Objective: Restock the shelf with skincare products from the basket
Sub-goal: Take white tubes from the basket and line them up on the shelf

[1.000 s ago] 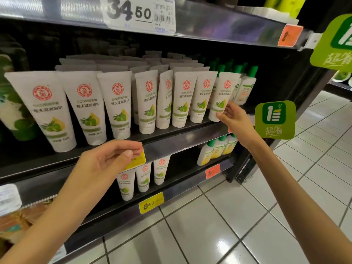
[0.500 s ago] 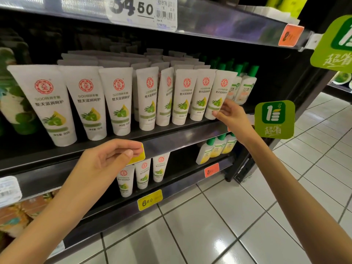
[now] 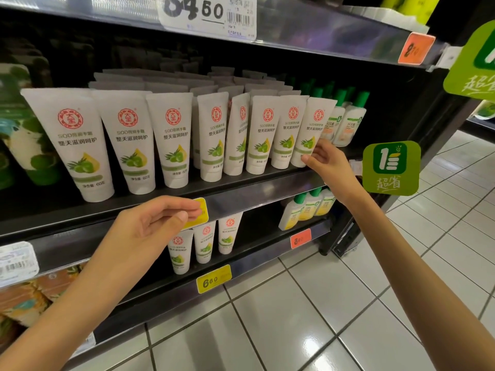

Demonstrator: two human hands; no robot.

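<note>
On middle shelf (image 3: 254, 188), right hand (image 3: 325, 160) pinches base of rightmost tube (image 3: 312, 129), upright. Green-capped bottles (image 3: 348, 124) stand just right of it. Nearer, left hand (image 3: 152, 226) pinches yellow tag (image 3: 202, 210) on shelf edge.

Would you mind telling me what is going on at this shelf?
A person's right hand grips the rightmost front tube near its cap end, on the middle shelf. The left hand sits at the yellow price tag on that shelf's edge, fingers curled. No basket is in view.
</note>
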